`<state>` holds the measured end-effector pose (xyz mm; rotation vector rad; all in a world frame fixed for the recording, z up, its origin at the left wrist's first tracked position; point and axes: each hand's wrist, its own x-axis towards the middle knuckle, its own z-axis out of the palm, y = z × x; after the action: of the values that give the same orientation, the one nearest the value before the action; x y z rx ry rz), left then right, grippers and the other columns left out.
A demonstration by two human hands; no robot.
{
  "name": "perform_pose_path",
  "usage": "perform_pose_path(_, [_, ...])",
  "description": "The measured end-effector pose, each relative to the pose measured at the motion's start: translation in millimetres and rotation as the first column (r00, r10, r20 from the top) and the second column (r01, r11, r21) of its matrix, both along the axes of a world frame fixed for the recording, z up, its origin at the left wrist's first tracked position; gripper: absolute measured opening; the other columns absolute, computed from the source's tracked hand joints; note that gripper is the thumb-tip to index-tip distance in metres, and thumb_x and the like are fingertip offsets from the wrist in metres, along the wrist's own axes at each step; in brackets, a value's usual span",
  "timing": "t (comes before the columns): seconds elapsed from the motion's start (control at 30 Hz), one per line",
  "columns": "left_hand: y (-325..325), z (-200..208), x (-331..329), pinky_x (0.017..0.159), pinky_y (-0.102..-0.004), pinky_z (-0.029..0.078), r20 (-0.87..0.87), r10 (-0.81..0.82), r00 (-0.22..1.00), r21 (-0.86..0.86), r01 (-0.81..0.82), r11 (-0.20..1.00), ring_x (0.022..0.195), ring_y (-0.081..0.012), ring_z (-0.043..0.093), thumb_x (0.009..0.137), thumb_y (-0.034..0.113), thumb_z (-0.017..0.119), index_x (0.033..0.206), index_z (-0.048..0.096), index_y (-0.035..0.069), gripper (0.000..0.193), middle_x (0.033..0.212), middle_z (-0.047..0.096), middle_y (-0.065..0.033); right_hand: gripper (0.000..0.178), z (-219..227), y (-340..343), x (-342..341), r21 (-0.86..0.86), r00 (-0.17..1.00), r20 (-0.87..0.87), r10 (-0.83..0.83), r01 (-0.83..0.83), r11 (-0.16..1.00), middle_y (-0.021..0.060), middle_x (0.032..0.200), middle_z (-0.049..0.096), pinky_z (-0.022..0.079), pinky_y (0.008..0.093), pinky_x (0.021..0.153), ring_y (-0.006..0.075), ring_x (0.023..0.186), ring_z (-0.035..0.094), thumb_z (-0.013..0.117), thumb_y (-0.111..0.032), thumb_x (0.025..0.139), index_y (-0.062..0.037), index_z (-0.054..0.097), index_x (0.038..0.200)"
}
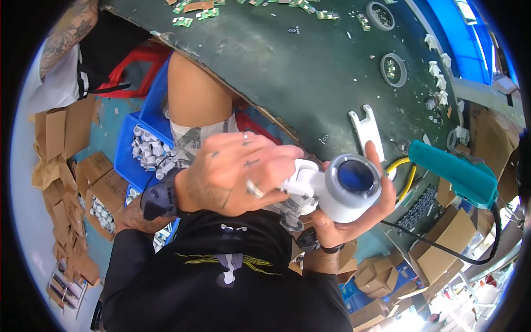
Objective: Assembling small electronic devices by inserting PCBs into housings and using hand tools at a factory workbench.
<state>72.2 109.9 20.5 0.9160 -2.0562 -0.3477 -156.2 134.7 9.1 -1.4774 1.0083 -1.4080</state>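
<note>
Above the near edge of the table, my right hand [343, 229] is wrapped round a white, cup-shaped, camera-like housing [345, 213]. Its round, glossy dark blue face tilts up, inside a grey rim. A white jointed arm [303, 180] sticks out from the housing's left side. My left hand [238, 171], back upward and wearing rings, has its fingers closed on the end of that arm; its fingertips are partly hidden. On the table just beyond lies a loose white two-pronged bracket [369, 133], near the right hand's fingers.
Small green circuit boards [327, 15] and grey rings [393, 83] lie across the dark green table [265, 66]. At right are a teal device [451, 171] with a black cable and a yellow curved tube [408, 185]. Blue crates [126, 160], cardboard boxes [102, 174] and another person's arm [69, 36] are left.
</note>
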Motion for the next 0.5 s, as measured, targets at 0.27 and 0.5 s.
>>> perform_pose_path(0.27, [4.3, -15.2, -25.0, 0.06, -0.0342, 0.059, -0.277, 0.178, 0.944, 0.428, -0.045, 0.903, 0.07, -0.0241, 0.075, 0.079, 0.011, 0.091, 0.104, 0.062, 0.003, 0.039, 0.088, 0.076, -0.0096, 0.092, 15.6, -37.9, 12.7, 0.127, 0.983, -0.181, -0.038, 0.061, 0.99, 0.0242, 0.146, 0.057, 0.045, 0.0452, 0.111, 0.032, 0.132, 0.057, 0.088, -0.036, 0.082, 0.0043, 0.046, 0.154])
perform_pose_path(0.5, [2.3, -6.4, -18.4, 0.077, -0.0326, 0.06, -0.323, 0.306, 0.895, 0.792, 0.079, 0.605, 0.09, -0.0211, 0.079, 0.091, 0.014, 0.083, 0.115, 0.059, -0.001, 0.038, 0.095, 0.079, -0.0139, 0.077, 31.4, -58.7, 26.1, 0.232, 0.954, -0.299, -0.013, 0.086, 0.969, 0.0173, 0.138, 0.062, 0.053, 0.0372, 0.099, 0.0269, 0.12, 0.065, 0.087, -0.019, 0.083, 0.0014, 0.053, 0.149])
